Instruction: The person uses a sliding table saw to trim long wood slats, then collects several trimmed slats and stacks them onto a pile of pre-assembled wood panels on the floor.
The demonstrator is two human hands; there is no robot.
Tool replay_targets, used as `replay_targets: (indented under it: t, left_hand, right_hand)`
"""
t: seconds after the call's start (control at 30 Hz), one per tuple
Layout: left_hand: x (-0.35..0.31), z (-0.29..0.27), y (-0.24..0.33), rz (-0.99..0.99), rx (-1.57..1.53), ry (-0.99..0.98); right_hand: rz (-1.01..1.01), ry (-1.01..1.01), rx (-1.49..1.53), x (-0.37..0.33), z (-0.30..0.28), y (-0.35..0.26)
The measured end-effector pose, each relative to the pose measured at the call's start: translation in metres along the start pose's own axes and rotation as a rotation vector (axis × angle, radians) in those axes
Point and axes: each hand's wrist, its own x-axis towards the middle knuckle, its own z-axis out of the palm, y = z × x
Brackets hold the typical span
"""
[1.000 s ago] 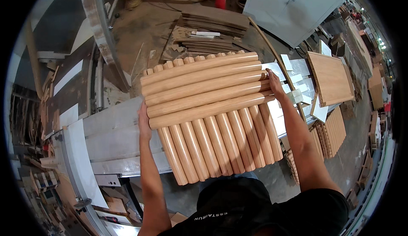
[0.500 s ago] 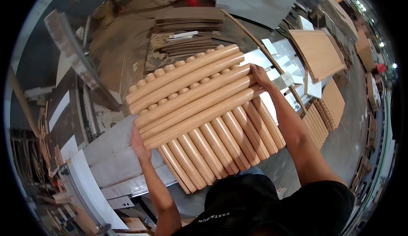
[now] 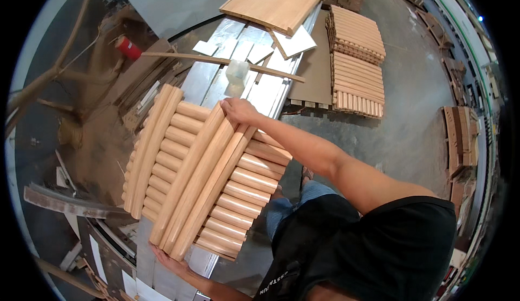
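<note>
A bundle of three light, rounded wooden bars (image 3: 197,184) lies side by side between my hands. My right hand (image 3: 241,111) grips the far ends, fingers curled over the top. At the near ends my left hand (image 3: 170,259) presses against the bars, its fingers partly hidden beneath them. Under the bundle, a layer of crosswise wooden bars (image 3: 238,193) shows on both sides. Two more lengthwise bars (image 3: 154,152) rest on that layer to the left, apart from my hands.
The pile stands on a metal machine table (image 3: 216,38). Across it lie a wooden strip (image 3: 276,74) and a clear block (image 3: 236,73); a wooden panel (image 3: 276,0) sits farther off. To the right, stacked bars (image 3: 357,79) stand on a board. A red cylinder (image 3: 128,47) is at far left.
My view has swung to the right, bringing the stacked bars nearer the middle. The gripped bars have shifted right across the pile, widening the gap from the two left bars.
</note>
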Motion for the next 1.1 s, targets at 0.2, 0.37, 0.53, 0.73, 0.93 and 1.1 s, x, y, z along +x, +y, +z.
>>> replay_targets:
  t: [0.2, 0.37, 0.53, 0.73, 0.93, 1.1]
  left_hand:
    - [-0.031, -0.024, -0.056, 0.117, 0.094, -0.067]
    - [-0.042, 0.025, -0.046, -0.237, -0.416, 0.115]
    - [-0.043, 0.039, -0.037, -0.184, -0.308, 0.107]
    - [-0.042, 0.038, -0.043, -0.026, -0.356, 0.066]
    - [-0.043, 0.039, -0.037, -0.09, -0.23, 0.01]
    - [-0.035, 0.035, -0.038, -0.249, -0.576, 0.06]
  right_hand:
    - [-0.095, 0.037, 0.016, -0.008, 0.004, 0.017]
    - [-0.099, -0.097, -0.054, 0.004, -0.002, 0.022]
    - [0.079, -0.175, 0.151, 0.005, -0.012, 0.021]
    - [0.122, -0.406, 0.081, 0.003, -0.049, 0.024]
    - [0.017, -0.275, 0.231, -0.008, -0.026, 0.039]
    - [0.205, -0.251, 0.252, -0.006, -0.019, 0.024]
